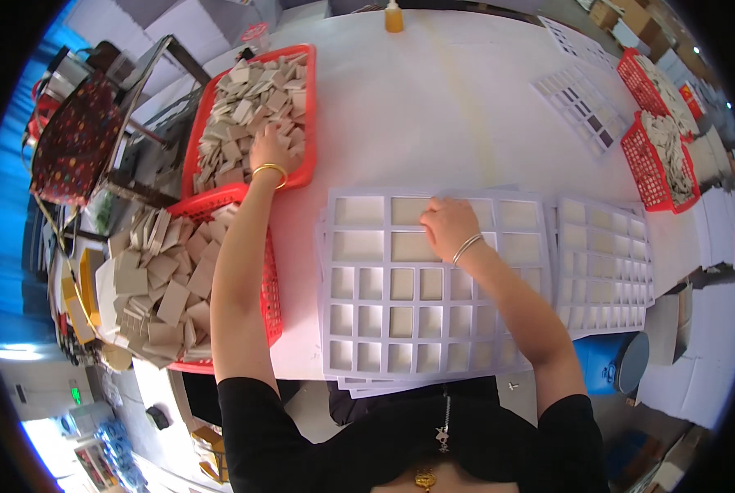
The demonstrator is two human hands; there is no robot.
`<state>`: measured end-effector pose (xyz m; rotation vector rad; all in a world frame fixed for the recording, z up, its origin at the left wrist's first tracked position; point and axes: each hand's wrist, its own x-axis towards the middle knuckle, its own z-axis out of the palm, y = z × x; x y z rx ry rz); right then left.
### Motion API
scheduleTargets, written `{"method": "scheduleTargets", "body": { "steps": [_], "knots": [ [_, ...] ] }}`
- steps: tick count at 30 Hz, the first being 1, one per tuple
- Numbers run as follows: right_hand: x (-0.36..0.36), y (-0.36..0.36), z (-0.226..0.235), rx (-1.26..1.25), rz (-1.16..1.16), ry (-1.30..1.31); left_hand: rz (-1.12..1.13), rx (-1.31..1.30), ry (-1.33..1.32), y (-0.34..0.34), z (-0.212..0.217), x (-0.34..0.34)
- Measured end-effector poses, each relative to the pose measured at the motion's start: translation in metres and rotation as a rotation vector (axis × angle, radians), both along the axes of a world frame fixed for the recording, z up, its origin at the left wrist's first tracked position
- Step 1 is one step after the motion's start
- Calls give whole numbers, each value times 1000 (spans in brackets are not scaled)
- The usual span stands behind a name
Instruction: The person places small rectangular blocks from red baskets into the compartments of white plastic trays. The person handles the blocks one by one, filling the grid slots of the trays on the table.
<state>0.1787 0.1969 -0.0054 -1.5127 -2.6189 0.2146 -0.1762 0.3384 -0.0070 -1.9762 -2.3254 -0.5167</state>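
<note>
Reaching into the far red basket [311, 74], my left hand [270, 151] touches the heap of small beige tiles [252, 94]; its fingers look loosely stretched, and no tile shows clearly in them. My right hand [453, 227] is closed over the upper middle of a white compartment tray [331, 271], fingers curled down. What it may hold is hidden beneath the fingers. Beige pieces lie in some compartments near this hand, while others show a paler bottom. More trays are stacked under this one.
A nearer red basket [272, 287] heaped with larger beige tiles [172, 303] stands left of the tray. Another compartment tray [577, 271] lies to the right. Two red baskets [638, 177] and a tray with dark pieces [579, 108] are far right. A bottle [393, 20] stands at the back.
</note>
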Motion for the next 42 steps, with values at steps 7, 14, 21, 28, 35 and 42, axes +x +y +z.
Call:
{"method": "scheduleTargets", "body": {
  "steps": [7, 14, 21, 28, 35, 42],
  "knots": [
    [0, 1, -2, -5, 3, -76, 20, -481, 122, 39, -42, -5],
    [-3, 4, 5, -89, 10, -111, 158, 395, -247, 9, -15, -7],
    [12, -18, 13, -254, -141, 884, -464, 120, -1001, -96, 28, 104],
    [16, -79, 36, -503, -100, 1407, -409, -339, -1461, -238, 43, 172],
    [44, -110, 37, -469, 49, 813, -458, -152, -1077, -292, 45, 150],
    [36, -120, 0, -284, 199, 655, -112, -31, -1198, -336, 6, 119]
  ]
}}
